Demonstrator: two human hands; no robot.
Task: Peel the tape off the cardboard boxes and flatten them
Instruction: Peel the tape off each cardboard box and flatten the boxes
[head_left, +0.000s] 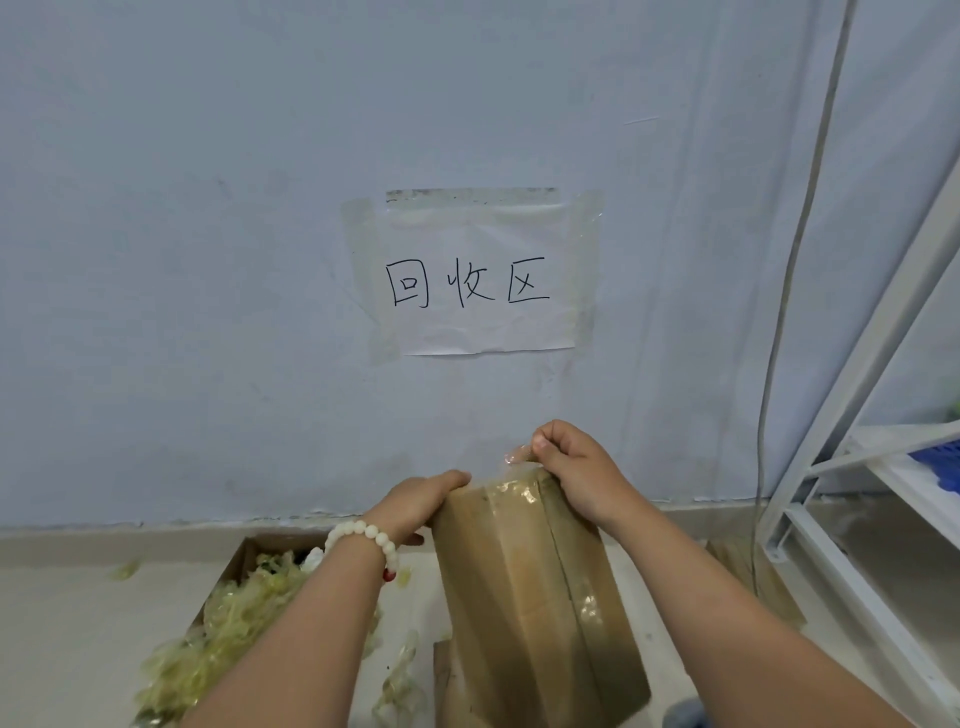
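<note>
A brown cardboard box (524, 587) is held up in front of me, its taped seam facing me and running top to bottom. My left hand (415, 504), with a white bead bracelet on the wrist, grips the box's upper left edge. My right hand (576, 473) is at the upper right corner, thumb and fingers pinched on the lifted end of a clear tape strip (519, 460). Glossy tape still lies along the seam.
An open cardboard box (234, 566) full of crumpled yellowish tape sits on the floor at the lower left. A white metal shelf (852, 467) stands at the right, with flat cardboard (779, 592) beside it. A paper sign (478, 286) is taped to the wall.
</note>
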